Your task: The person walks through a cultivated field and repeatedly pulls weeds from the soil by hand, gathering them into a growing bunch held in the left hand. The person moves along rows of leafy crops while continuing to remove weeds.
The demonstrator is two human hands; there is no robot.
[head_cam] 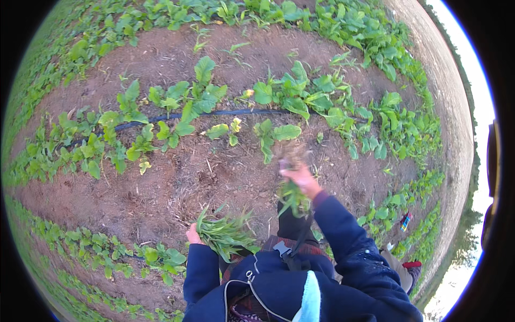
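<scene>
My left hand [194, 234] is closed around a bundle of long-leaved green weeds [225, 233], low in front of my left side, with dry roots or stalks poking out past the fist. Farther forward on the right, my right hand [301, 179] grips a smaller bunch of grassy weeds [295, 199]. Its blurred root end [293, 153] points away from me, and its leaves hang towards my knee. Just beyond that hand stands a leafy crop plant [267, 137] beside a black drip irrigation line [237, 112].
Leafy crop rows run across the view ahead, with more plants [153, 255] at the lower left. Brown soil [237, 173] with dry debris lies between them. At the right, part of another person [398, 267] shows near a small colourful packet [406, 221].
</scene>
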